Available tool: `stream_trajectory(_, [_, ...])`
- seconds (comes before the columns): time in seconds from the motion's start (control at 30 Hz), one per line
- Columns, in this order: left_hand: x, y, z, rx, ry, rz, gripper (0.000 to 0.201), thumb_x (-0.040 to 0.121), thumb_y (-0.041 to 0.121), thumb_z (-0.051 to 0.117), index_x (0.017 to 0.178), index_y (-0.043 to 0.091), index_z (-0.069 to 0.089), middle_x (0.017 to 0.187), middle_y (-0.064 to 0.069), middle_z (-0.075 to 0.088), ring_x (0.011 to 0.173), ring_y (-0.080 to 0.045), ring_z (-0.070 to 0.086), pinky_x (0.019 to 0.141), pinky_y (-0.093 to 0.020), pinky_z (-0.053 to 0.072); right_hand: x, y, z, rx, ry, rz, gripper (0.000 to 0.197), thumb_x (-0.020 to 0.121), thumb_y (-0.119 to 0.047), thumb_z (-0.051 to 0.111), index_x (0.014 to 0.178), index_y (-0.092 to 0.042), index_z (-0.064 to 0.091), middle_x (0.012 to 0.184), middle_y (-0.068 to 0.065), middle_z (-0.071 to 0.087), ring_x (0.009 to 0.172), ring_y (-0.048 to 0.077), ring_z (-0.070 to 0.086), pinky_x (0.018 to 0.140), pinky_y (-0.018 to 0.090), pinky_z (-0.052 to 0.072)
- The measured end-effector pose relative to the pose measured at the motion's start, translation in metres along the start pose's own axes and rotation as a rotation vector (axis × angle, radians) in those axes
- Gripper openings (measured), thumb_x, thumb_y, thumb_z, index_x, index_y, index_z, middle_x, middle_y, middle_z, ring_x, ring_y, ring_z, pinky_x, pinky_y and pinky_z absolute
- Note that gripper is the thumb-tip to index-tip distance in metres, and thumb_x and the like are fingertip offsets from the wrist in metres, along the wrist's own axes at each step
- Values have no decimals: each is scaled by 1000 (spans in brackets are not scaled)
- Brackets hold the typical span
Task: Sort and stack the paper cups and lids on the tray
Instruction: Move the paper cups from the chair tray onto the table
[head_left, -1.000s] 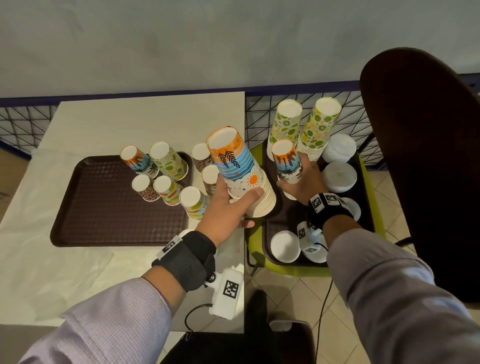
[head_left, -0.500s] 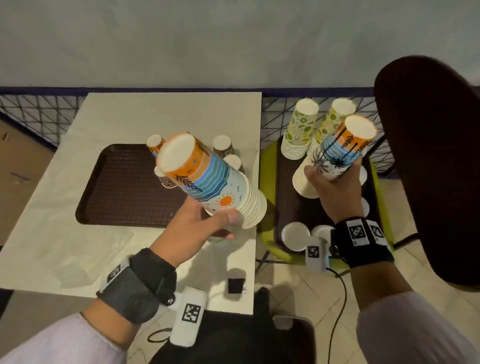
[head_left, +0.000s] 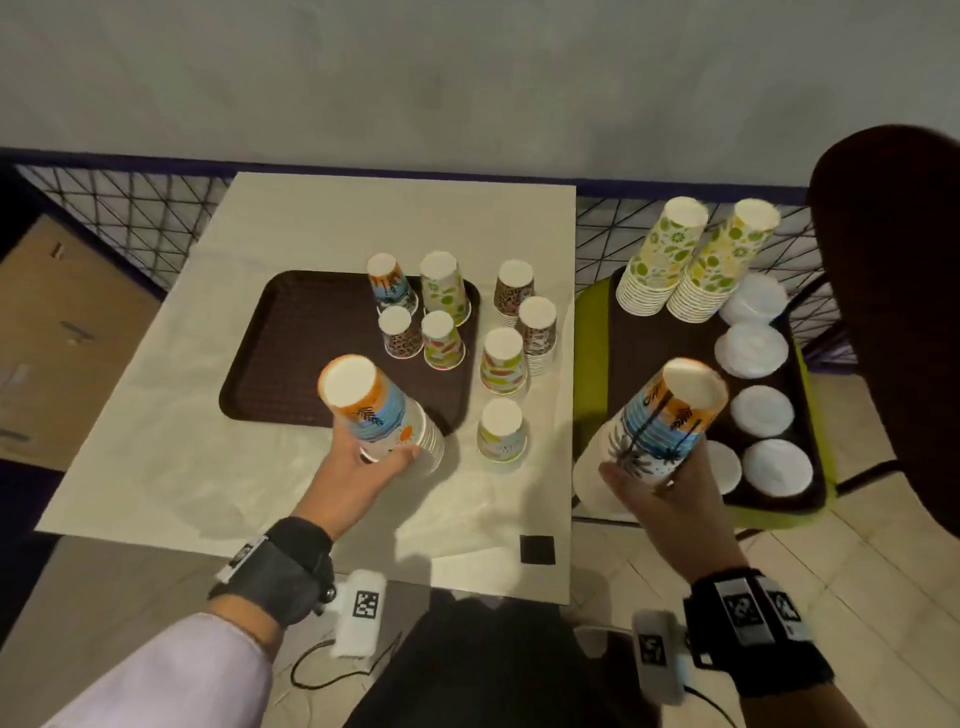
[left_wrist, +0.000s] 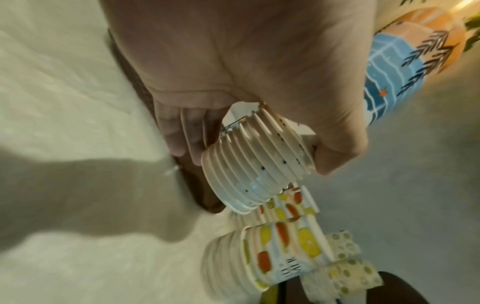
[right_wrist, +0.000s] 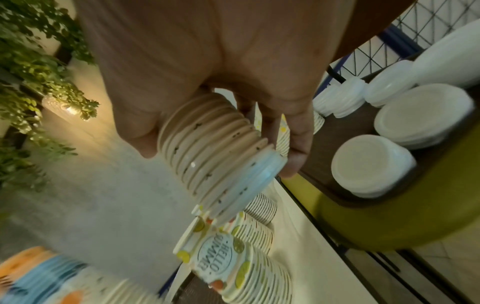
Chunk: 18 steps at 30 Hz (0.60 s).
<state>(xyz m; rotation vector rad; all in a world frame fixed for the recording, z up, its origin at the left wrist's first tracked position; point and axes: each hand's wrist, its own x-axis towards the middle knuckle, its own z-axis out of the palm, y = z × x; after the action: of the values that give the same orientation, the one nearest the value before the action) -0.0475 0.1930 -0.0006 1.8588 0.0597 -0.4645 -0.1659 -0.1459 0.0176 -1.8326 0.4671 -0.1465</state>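
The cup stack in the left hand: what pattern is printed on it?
Orange top, blue waves, dark palm fronds and an orange sun on the cup stack; clearest in the head view.

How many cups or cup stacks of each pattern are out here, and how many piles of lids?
Palm-sunset cups: 3
Green citrus cups: 3
Animal-print cups: 3
Red-and-yellow patterned cups: 3
White lid piles: 5
Total: 17

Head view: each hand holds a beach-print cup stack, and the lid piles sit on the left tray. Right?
Not quite. The left hand and right hand do each hold a beach-print stack, but the head view shows the lid piles on the right tray, not the left.
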Motion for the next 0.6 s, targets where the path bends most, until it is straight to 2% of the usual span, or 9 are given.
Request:
stream_trajectory(0.07, [5, -17, 2, -1, -9, -27, 91, 67, 51, 84, 147, 33, 43, 130, 11, 68, 115, 0, 65, 108, -37, 49, -9, 0, 11, 3, -5, 14, 64, 74, -24, 86, 126, -33, 49, 116, -14, 65, 106, -1, 63, 91, 31, 53])
stream_trajectory(0.1, [8, -24, 4, 0, -15, -44, 90, 65, 52, 84, 143, 39, 42, 129, 13, 68, 114, 0, 66, 107, -36, 49, -13, 1, 17, 3, -7, 20, 62, 74, -26, 85, 124, -36, 49, 116, -15, 65, 106, -2, 63, 92, 32, 53])
stream_trajectory(0.17, [14, -36, 9, 36, -28, -60, 80, 65, 52, 84, 131, 52, 40, 125, 17, 67, 114, -5, 65, 105, -35, 49, -19, 1, 27, -5, -8, 39, 62, 75, -28, 85, 124, -39, 49, 115, -22, 65, 106, -5, 62, 93, 30, 51])
stream_trajectory(0.2, [17, -40, 12, 63, -35, -62, 77, 69, 48, 86, 130, 53, 38, 124, 17, 66, 115, -9, 65, 104, -35, 48, -22, 0, 32, -5, -7, 45, 63, 76, -27, 85, 126, -38, 48, 115, -25, 64, 107, -6, 61, 92, 28, 50])
stream_trajectory(0.27, [22, -47, 17, 116, -33, -62, 76, 80, 36, 87, 136, 44, 37, 124, 12, 66, 115, -17, 64, 102, -35, 48, -26, -4, 41, 4, -1, 45, 66, 76, -26, 85, 127, -39, 46, 113, -32, 63, 107, -9, 60, 90, 23, 47])
stream_trajectory(0.33, [25, -53, 21, 156, -13, -56, 76, 82, 31, 86, 139, 36, 37, 124, 6, 66, 113, -20, 64, 98, -32, 46, -29, -7, 49, 8, 1, 36, 65, 76, -24, 85, 124, -43, 47, 113, -33, 63, 106, -10, 61, 87, 19, 47])
stream_trajectory(0.4, [25, -59, 24, 179, -5, -57, 76, 82, 32, 87, 140, 33, 38, 123, 5, 66, 110, -22, 63, 95, -30, 44, -31, -10, 57, 9, 2, 32, 63, 77, -22, 85, 120, -48, 47, 113, -30, 65, 105, -8, 62, 85, 17, 48])
stream_trajectory(0.47, [24, -66, 25, 202, 4, -63, 80, 81, 33, 87, 143, 32, 38, 122, 5, 64, 110, -22, 62, 93, -29, 43, -34, -14, 64, 1, 1, 35, 64, 77, -25, 85, 124, -45, 46, 115, -27, 65, 105, -8, 62, 85, 16, 50])
stream_trajectory(0.6, [20, -71, 22, 194, -4, -47, 89, 76, 38, 91, 147, 30, 38, 127, 7, 62, 113, -18, 59, 95, -27, 43, -40, -22, 75, -10, 5, 44, 67, 78, -25, 85, 128, -37, 43, 116, -28, 61, 101, -17, 59, 75, 2, 47])
